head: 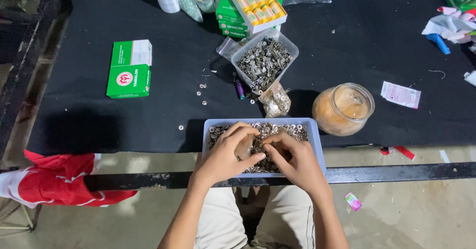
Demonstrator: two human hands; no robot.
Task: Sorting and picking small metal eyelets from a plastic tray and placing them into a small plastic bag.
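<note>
A pale blue plastic tray (314, 130) full of small round metal parts sits at the near edge of the black table. Both hands rest inside it. My left hand (229, 152) curls over the parts, thumb and fingertips pinched toward the middle, a ring on one finger. My right hand (294, 157) meets it fingertip to fingertip, and the two pinch a small metal piece (258, 147) between them. What exactly sits between the fingers is mostly hidden.
Behind the tray stand a clear tub of metal clips (265, 60), a small bag of parts (275, 100), an open glass jar (343, 109), a green and white box (130, 68), a box of thread spools (255, 3). Loose parts (203, 94) dot the black cloth. A dark bar (396, 172) runs along the front.
</note>
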